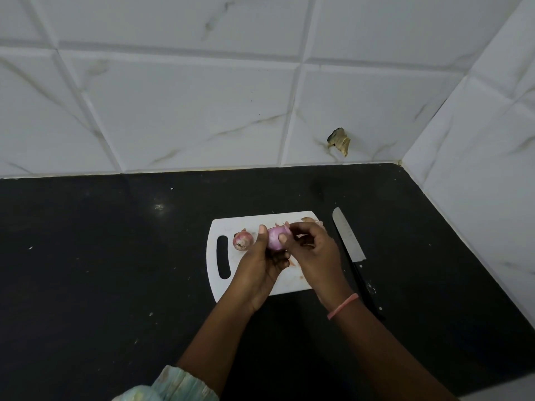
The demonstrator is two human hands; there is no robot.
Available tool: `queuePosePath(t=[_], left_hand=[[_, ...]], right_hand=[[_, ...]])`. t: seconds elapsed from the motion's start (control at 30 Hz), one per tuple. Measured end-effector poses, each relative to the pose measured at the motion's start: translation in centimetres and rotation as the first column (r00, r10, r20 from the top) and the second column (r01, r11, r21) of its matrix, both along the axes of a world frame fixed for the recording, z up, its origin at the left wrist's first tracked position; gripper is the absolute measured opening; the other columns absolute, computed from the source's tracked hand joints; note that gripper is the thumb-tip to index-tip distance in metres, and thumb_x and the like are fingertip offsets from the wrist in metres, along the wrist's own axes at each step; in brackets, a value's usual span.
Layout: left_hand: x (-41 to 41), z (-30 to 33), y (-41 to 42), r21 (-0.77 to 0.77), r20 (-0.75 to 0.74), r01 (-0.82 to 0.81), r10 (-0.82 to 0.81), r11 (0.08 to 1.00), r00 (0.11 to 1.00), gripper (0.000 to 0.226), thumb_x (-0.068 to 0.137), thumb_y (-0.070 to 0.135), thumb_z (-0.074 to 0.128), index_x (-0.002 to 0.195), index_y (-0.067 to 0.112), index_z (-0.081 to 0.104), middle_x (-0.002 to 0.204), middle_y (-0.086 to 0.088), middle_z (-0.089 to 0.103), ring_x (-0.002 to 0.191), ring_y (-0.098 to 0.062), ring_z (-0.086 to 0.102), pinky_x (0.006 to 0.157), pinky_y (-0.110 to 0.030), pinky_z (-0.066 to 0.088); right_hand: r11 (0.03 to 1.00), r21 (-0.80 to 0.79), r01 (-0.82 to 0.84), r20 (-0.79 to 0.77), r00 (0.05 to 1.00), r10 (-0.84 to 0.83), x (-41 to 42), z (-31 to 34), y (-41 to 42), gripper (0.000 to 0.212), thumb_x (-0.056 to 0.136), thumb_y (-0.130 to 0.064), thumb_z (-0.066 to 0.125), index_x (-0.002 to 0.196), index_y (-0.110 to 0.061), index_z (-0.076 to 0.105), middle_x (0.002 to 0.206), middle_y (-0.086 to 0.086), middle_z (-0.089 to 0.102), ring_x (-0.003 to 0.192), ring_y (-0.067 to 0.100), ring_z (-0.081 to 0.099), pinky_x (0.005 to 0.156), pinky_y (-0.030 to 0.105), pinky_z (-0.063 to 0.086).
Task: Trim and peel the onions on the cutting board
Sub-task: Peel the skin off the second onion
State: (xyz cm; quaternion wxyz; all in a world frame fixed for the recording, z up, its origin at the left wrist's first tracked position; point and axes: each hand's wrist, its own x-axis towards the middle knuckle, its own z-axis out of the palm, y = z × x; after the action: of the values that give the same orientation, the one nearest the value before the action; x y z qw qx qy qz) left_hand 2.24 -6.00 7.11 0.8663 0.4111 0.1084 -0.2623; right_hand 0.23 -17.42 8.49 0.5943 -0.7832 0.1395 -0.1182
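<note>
A white cutting board (223,287) with a handle slot lies on the black counter. My left hand (262,267) holds a small pink onion (275,238) just above the board, thumb up along its left side. My right hand (311,250) pinches a strip of papery skin at the onion's top right. A second onion (242,241), with its skin on, rests on the board to the left of my hands. Loose peel (311,220) lies at the board's far right corner, partly hidden by my right hand.
A knife (347,235) with a black handle lies on the counter just right of the board, blade pointing away. White tiled walls stand behind and to the right. A broken patch (339,140) marks the back wall. Small scraps dot the black counter (101,270).
</note>
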Motion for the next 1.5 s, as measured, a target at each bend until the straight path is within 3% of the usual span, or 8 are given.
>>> queuePosePath(t=[0.4,0.5,0.57,0.63,0.77,0.97,1.13,1.5], left_hand=[[-0.4,0.4,-0.5,0.198,0.068,0.029,-0.043,0.980,0.997,0.049,0.103,0.050,0.038,0.101,0.013,0.070,0.085,-0.007,0.074,0.072,-0.016,0.057,0.070,-0.028,0.049],[-0.5,0.6,-0.5,0.105,0.010,0.018,-0.019,0.994,1.000,0.057,0.102,0.053,0.035,0.098,0.007,0.069,0.087,-0.015,0.070,0.064,-0.016,0.055,0.065,-0.029,0.046],[-0.2,0.5,-0.3,0.065,-0.023,0.022,-0.020,0.998,1.000,0.059,0.102,0.055,0.034,0.102,0.005,0.066,0.090,-0.016,0.067,0.063,-0.016,0.056,0.062,-0.028,0.046],[0.0,0.5,-0.3,0.046,-0.065,0.029,-0.026,0.998,0.998,0.061,0.101,0.057,0.032,0.111,0.005,0.062,0.097,-0.016,0.070,0.063,-0.017,0.056,0.061,-0.027,0.046],[-0.1,0.5,-0.4,0.054,-0.145,0.073,-0.064,0.996,0.987,0.063,0.100,0.063,0.026,0.122,0.011,0.053,0.111,-0.019,0.073,0.065,-0.019,0.053,0.063,-0.028,0.044],[0.0,0.2,-0.5,0.079,-0.142,0.066,-0.054,0.995,0.988,0.059,0.101,0.060,0.027,0.113,0.012,0.057,0.106,-0.020,0.074,0.064,-0.018,0.051,0.065,-0.028,0.043],[0.0,0.2,-0.9,0.178,-0.058,0.036,-0.026,0.983,0.998,0.057,0.101,0.058,0.034,0.101,0.014,0.069,0.086,-0.010,0.072,0.077,-0.022,0.050,0.067,-0.029,0.044],[-0.2,0.1,-0.6,0.213,0.029,0.029,-0.036,0.977,0.999,0.060,0.098,0.061,0.035,0.093,0.014,0.072,0.094,-0.015,0.064,0.080,-0.022,0.047,0.068,-0.030,0.042]], right_hand=[[0.896,-0.444,0.019,0.192,0.979,0.074,0.4,-0.6,-0.3,0.011,0.094,-0.018,0.061,0.094,-0.011,0.069,0.093,-0.003,0.070,0.086,0.005,0.064,0.074,0.015,0.051],[0.998,-0.060,0.034,0.068,0.997,-0.030,0.6,-0.1,-0.4,0.013,0.092,-0.022,0.064,0.088,-0.010,0.068,0.087,0.004,0.071,0.075,0.012,0.067,0.070,0.023,0.054],[0.921,0.383,0.070,-0.032,0.998,-0.063,0.6,0.7,-0.6,0.017,0.091,-0.019,0.065,0.088,-0.003,0.068,0.082,0.012,0.070,0.069,0.018,0.065,0.065,0.026,0.055],[0.823,0.555,0.123,-0.083,0.992,-0.092,0.7,0.8,-1.1,0.015,0.089,-0.015,0.068,0.087,0.000,0.069,0.077,0.015,0.068,0.066,0.021,0.063,0.062,0.028,0.055],[0.959,0.114,0.258,-0.100,0.964,-0.247,0.7,-0.8,-2.7,0.009,0.081,-0.012,0.076,0.079,-0.007,0.068,0.071,0.013,0.070,0.058,0.024,0.066,0.062,0.035,0.058],[0.931,-0.347,0.111,-0.041,0.990,-0.133,0.0,-1.6,-3.6,0.028,0.090,0.004,0.056,0.107,-0.012,0.072,0.105,0.001,0.071,0.093,0.008,0.065,0.077,0.007,0.048],[0.950,-0.297,-0.095,0.083,0.989,0.125,-0.5,0.1,-1.2,0.024,0.087,-0.021,0.071,0.111,-0.017,0.072,0.106,-0.010,0.071,0.096,0.002,0.065,0.079,0.015,0.053],[0.904,-0.427,0.003,0.267,0.956,0.123,-0.5,0.0,-0.3,0.013,0.084,-0.006,0.071,0.095,-0.003,0.075,0.086,-0.001,0.073,0.083,-0.005,0.064,0.074,0.006,0.049]])
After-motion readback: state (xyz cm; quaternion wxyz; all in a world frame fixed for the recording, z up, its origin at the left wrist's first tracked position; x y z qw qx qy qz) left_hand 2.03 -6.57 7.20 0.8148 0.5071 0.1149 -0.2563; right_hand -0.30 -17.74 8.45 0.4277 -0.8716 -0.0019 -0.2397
